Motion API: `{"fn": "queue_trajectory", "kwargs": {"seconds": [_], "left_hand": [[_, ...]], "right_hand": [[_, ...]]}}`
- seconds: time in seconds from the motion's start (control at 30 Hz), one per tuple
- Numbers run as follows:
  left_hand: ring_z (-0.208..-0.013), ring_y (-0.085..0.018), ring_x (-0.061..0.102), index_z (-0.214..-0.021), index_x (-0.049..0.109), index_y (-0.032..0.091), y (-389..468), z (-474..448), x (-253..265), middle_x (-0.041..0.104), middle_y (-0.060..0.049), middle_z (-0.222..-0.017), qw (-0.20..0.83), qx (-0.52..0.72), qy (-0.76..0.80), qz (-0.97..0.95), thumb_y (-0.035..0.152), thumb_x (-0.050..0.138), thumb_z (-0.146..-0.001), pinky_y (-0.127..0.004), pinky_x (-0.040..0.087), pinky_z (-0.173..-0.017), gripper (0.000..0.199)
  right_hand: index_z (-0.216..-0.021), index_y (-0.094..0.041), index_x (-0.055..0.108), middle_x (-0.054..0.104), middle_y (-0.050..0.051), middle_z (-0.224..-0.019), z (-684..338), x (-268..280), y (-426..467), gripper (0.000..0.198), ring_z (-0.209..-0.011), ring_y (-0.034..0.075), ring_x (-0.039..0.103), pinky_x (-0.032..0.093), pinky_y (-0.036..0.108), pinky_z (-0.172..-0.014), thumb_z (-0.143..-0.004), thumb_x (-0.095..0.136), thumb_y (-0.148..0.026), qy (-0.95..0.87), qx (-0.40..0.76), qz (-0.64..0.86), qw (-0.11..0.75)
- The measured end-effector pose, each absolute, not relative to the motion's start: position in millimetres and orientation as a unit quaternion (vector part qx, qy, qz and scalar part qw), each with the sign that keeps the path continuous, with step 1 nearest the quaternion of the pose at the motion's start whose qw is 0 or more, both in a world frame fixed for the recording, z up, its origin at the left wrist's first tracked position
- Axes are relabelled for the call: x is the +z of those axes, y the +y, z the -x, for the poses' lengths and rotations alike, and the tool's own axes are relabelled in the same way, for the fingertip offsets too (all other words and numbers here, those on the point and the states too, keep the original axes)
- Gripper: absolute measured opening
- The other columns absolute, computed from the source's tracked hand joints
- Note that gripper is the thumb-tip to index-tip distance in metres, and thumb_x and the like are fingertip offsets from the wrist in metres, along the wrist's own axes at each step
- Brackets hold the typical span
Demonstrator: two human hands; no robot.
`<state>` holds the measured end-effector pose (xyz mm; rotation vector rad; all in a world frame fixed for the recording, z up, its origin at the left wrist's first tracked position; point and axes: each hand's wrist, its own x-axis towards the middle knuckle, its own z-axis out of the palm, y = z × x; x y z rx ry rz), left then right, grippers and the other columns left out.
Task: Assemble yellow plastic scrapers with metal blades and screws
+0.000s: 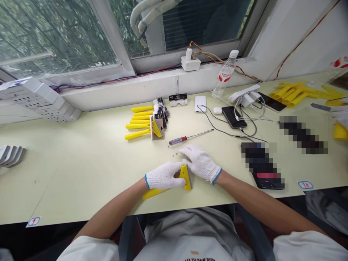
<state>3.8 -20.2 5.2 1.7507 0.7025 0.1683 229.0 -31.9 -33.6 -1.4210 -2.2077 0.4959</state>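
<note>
My left hand (164,177), in a white knitted glove with a blue cuff, is closed around a yellow scraper (186,177). The scraper's wide head points to the right, and its handle comes out below the hand near the table's front edge. My right hand (199,162), gloved the same way, is beside the scraper head with its fingers apart. Its fingertips are close to a few tiny metal parts, perhaps screws (176,153). Just beyond them lies a screwdriver (178,140) with a clear and red handle.
Several yellow scrapers (138,134) with packaging lie at the back. White boxes (40,98) are stacked at left. Phones (234,116), cables, a power bank (200,104) and a water bottle (225,74) stand or lie to the right. Another person's gloved hand (342,116) is at far right.
</note>
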Motion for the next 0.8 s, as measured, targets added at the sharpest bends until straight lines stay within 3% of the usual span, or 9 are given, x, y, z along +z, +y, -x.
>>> {"fn": "queue_trajectory", "kwargs": {"seconds": [0.27, 0.4, 0.53, 0.67, 0.8], "left_hand": [[-0.065, -0.014, 0.05, -0.093, 0.063, 0.019, -23, -8, -1, 0.057, 0.004, -0.075, 0.562, 0.03, 0.29, -0.774, 0.033, 0.072, -0.085, -0.026, 0.035, -0.058, 0.019], [-0.062, -0.013, 0.049, -0.087, 0.061, 0.019, -28, -12, 0, 0.057, 0.003, -0.073, 0.557, 0.03, 0.266, -0.786, 0.034, 0.075, -0.083, -0.026, 0.034, -0.055, 0.021], [-0.062, -0.014, 0.05, -0.084, 0.061, 0.02, -30, -12, 1, 0.059, 0.002, -0.073, 0.572, 0.026, 0.236, -0.785, 0.035, 0.077, -0.082, -0.027, 0.035, -0.054, 0.022], [-0.062, -0.014, 0.051, -0.085, 0.061, 0.02, -28, -9, -2, 0.06, 0.002, -0.073, 0.596, 0.022, 0.224, -0.771, 0.035, 0.077, -0.083, -0.027, 0.036, -0.054, 0.022], [-0.065, -0.014, 0.055, -0.09, 0.062, 0.02, -25, -8, -6, 0.063, 0.002, -0.076, 0.617, 0.013, 0.223, -0.754, 0.037, 0.078, -0.084, -0.025, 0.039, -0.056, 0.024]], "right_hand": [[-0.146, -0.02, 0.068, 0.063, 0.01, -0.152, -219, -36, -22, 0.043, -0.135, 0.03, 0.057, 0.045, 0.049, -0.119, -0.107, 0.054, -0.03, -0.847, 0.13, 0.483, 0.178], [-0.164, -0.022, 0.052, 0.042, 0.007, -0.173, -220, -45, -18, 0.057, -0.158, 0.028, 0.039, 0.035, 0.049, -0.13, -0.11, 0.049, -0.04, -0.905, 0.102, 0.383, 0.153], [-0.173, -0.016, 0.039, 0.028, 0.012, -0.179, -217, -49, -13, 0.072, -0.168, 0.031, 0.024, 0.021, 0.052, -0.139, -0.108, 0.052, -0.043, -0.934, 0.096, 0.317, 0.132], [-0.172, -0.015, 0.04, 0.025, 0.011, -0.18, -205, -46, -3, 0.071, -0.169, 0.034, 0.023, 0.017, 0.053, -0.14, -0.108, 0.049, -0.045, -0.949, 0.091, 0.286, 0.094], [-0.17, -0.016, 0.045, 0.033, 0.011, -0.177, -193, -43, 10, 0.065, -0.167, 0.031, 0.028, 0.02, 0.052, -0.139, -0.11, 0.046, -0.041, -0.936, 0.095, 0.328, 0.087]]}}
